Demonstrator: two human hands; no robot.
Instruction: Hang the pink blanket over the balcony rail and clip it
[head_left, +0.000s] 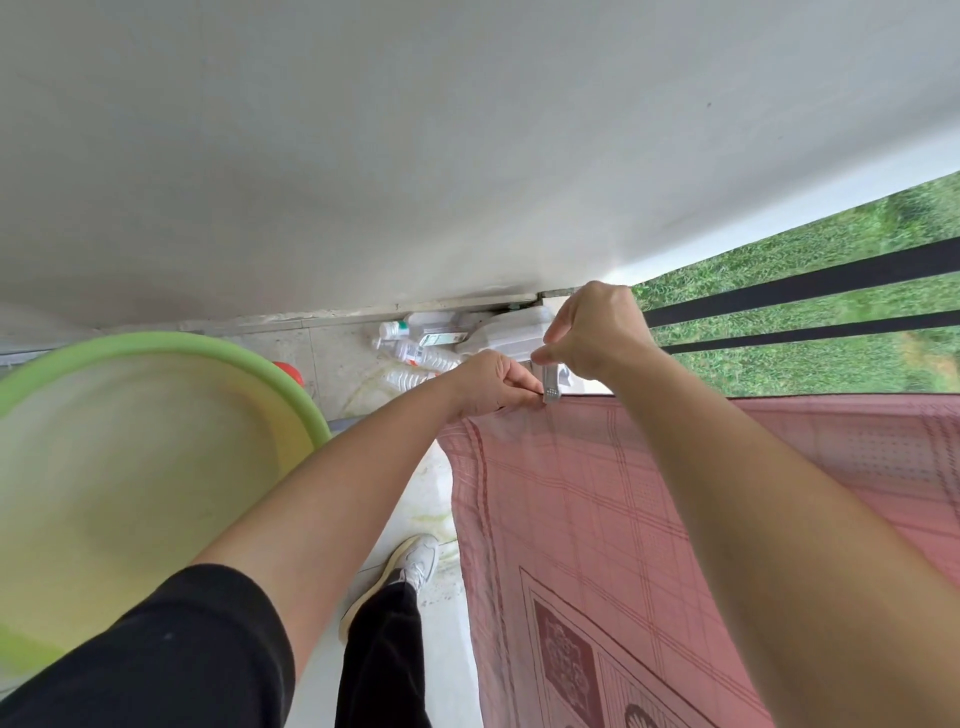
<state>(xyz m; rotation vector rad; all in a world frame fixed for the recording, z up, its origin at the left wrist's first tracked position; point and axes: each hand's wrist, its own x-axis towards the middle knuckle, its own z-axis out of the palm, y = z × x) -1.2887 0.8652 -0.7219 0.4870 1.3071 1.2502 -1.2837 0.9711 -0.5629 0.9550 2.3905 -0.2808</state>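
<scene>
Mid-frame, left hand (493, 382) pinches the top edge of the pink checked blanket (597, 499); right hand (597, 332) pinches a silvery clip (551, 391) there.

Soft, even daylight is coming in from the grass (831, 249) side at right, casting faint shadows — the green basin (208, 349) is blurring, and the edges are bowing.

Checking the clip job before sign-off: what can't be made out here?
Head view:
rail top, covered by the blanket
clip bite, hidden by right hand and left hand
bottles, labels too small
tub, blurred, cut by left edge
blanket's lower end, cut by bottom edge
</scene>
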